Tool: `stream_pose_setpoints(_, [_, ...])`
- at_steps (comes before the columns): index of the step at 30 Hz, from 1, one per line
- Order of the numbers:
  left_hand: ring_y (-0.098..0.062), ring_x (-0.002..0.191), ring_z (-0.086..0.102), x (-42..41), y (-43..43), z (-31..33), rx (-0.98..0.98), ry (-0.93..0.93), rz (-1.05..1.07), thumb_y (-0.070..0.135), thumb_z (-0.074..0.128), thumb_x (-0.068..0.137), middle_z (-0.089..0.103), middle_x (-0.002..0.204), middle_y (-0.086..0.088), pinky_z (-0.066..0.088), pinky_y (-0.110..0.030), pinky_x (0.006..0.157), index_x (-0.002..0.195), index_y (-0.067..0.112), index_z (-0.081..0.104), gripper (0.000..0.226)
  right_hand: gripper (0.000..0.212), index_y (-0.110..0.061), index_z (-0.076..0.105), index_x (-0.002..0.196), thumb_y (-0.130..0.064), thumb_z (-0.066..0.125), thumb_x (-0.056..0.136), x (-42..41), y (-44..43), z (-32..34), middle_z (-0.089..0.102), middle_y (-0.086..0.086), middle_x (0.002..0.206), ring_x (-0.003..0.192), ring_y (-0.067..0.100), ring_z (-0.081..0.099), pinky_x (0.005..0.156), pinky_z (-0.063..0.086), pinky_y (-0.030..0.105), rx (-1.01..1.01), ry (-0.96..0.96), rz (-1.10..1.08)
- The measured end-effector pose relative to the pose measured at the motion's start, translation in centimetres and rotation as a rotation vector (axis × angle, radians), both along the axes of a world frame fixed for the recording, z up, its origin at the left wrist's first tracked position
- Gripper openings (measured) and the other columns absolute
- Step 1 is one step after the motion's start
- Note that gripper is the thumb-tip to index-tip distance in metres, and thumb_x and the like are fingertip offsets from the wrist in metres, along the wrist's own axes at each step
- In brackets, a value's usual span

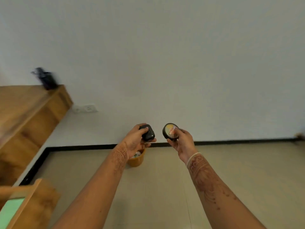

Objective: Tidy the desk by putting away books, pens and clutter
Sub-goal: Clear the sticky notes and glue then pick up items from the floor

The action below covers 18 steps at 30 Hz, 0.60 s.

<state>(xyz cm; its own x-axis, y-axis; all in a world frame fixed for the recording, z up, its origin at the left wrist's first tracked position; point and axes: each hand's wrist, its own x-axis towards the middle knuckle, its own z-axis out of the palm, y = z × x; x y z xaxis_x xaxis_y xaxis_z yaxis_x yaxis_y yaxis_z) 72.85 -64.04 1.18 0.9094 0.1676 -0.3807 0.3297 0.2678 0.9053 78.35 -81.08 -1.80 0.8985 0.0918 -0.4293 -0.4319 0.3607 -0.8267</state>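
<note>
While the left hand (pixel 134 140) grips a small black case (pixel 148 134), the right hand (pixel 181 142) pinches a round black tin (pixel 170 131) just beside it, both held above an orange bin (pixel 137 160) on the floor.

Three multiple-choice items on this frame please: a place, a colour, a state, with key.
1. The orange bin stands: A on a shelf B on the floor C on a chair
2. The case in the left hand is: A white B red C black
3. The right hand: A grips the round tin B hangs empty C presses a switch
Key: B, floor lies around it; C, glossy black shell; A, fingers curl round its rim.
</note>
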Motion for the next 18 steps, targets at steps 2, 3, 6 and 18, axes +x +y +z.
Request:
stream_pose_setpoints(2, [-0.033,0.091,0.071,-2.3,2.1,-0.2,-0.034,-0.007,0.126,0.016,0.043,0.102,0.065,0.116,-0.020,0.053,-0.032,0.061,0.133,0.021,0.046,0.031,0.036,-0.001,0.051,0.125,-0.014,0.061,0.093,0.0,2.5,0.1,0.060,0.018,0.116,0.091,0.025,0.066,0.058,0.057,0.027,0.001,0.013,0.114])
stream_pose_setpoints(3, [-0.032,0.092,0.071,-3.6,3.0,-0.3,-0.046,-0.007,0.182,0.016,0.043,0.102,0.065,0.116,-0.019,0.053,-0.032,0.061,0.134,0.023,0.045,0.032,0.037,-0.001,0.051,0.124,-0.016,0.062,0.093,0.0,3.7,0.2,0.061,0.017,0.114,0.091,0.025,0.065,0.058,0.057,0.027,-0.002,0.015,0.165])
stream_pose_setpoints(6, [-0.027,0.088,0.072,-7.3,5.0,-0.4,-0.024,0.004,0.344,0.017,0.043,0.102,0.065,0.117,-0.013,0.054,-0.030,0.063,0.134,0.031,0.043,0.035,0.036,-0.003,0.052,0.123,-0.019,0.063,0.093,-0.7,7.5,0.8,0.061,0.015,0.111,0.088,0.024,0.065,0.055,0.057,0.026,-0.002,0.021,0.315])
stream_pose_setpoints(18, [-0.021,0.093,0.073,-23.1,10.1,-2.0,-0.030,0.043,0.936,0.026,0.056,0.097,0.070,0.113,-0.009,0.051,-0.033,0.072,0.130,0.019,0.046,0.035,0.009,-0.012,0.053,0.102,-0.017,0.058,0.095,-11.4,22.0,0.0,0.065,0.011,0.098,0.076,0.019,0.064,0.054,0.055,0.025,-0.025,0.066,0.934])
